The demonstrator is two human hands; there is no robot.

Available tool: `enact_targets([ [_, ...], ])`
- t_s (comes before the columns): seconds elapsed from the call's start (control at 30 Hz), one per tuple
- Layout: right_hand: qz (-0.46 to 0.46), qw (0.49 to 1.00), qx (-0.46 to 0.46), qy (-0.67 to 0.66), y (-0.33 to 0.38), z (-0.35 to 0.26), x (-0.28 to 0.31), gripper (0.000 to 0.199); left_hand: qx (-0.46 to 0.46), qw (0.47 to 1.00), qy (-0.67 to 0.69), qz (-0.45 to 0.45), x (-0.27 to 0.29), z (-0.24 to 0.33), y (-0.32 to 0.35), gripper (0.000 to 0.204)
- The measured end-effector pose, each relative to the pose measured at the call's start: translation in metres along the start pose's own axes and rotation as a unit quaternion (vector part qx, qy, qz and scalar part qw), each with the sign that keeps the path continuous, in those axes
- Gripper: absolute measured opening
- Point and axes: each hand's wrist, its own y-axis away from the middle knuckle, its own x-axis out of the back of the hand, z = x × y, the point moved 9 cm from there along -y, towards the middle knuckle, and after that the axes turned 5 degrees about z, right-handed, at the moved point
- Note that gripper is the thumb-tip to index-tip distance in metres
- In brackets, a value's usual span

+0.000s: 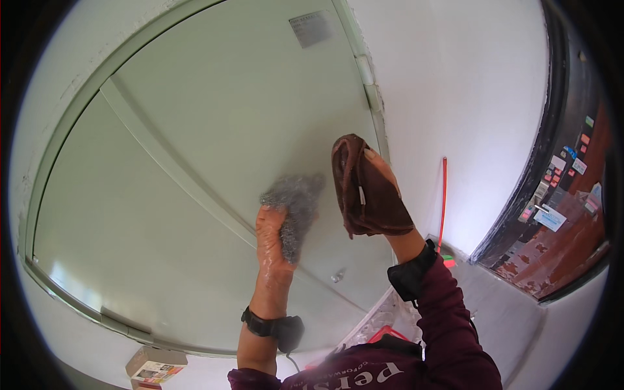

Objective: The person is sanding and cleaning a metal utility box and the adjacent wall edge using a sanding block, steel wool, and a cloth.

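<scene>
In front of a pale green metal door (214, 117), my left hand (270, 237) is closed round a tangled grey steel wool pad (296, 201). The pad lies against or very near the door's surface; contact is hard to judge. Wet streaks shine on my left wrist. To the right, near the door's hinge side, my right hand (385, 170) grips a folded brown cloth (370, 198) with a small white tag. The cloth hides most of my right fingers and appears slightly apart from the door.
A raised strip crosses the door, with a small shiny fitting (338, 275) beside it. A red-handled broom (444, 201) leans on the white wall. Further right stands a dark brown door (559, 227) covered in stickers. A cardboard box (156, 365) sits at lower left.
</scene>
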Motion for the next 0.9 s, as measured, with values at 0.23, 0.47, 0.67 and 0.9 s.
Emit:
enact_targets([
  [0.23, 0.034, 0.998, -0.03, -0.041, 0.009, 0.0, -0.009, 0.027, 0.005, 0.998, 0.019, -0.052, -0.021, -0.014, 0.011, 0.044],
  [0.47, 0.125, 0.934, -0.271, -0.196, 0.067, 0.05, -0.043, 0.028, 0.088, 0.989, -0.086, -0.082, -0.001, -0.054, 0.004, 0.045],
  [0.67, 0.076, 0.975, -0.209, -0.018, 0.092, 0.06, -0.043, 0.024, 0.094, 0.982, -0.118, -0.113, -0.007, -0.065, 0.0, 0.038],
  [0.9, 0.024, 0.857, -0.405, -0.318, 0.088, 0.072, -0.018, 0.043, 0.069, 0.995, 0.015, -0.075, -0.015, -0.052, -0.002, 0.033],
])
